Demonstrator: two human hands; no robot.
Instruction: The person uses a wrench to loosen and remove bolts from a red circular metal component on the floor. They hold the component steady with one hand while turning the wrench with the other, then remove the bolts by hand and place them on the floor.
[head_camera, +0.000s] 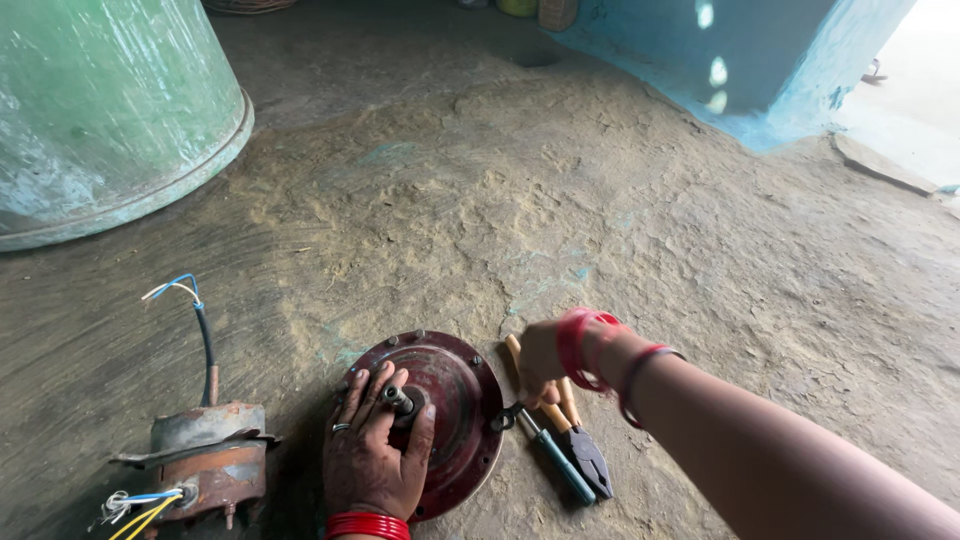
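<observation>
The round motor cover (455, 400) is dull reddish painted metal, scuffed. Just right of it, the pliers (585, 450) are dark matt metal with smooth orange handles. The floor (560, 200) around is rough packed earth.

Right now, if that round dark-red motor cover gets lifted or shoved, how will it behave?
The motor cover looks like rigid, bolted metal, so probably stiff and heavy for its size. It lies flat on the rough dirt floor, so likely drags rather than rolls. The left hand presses it down; the shaft offers grip.
</observation>
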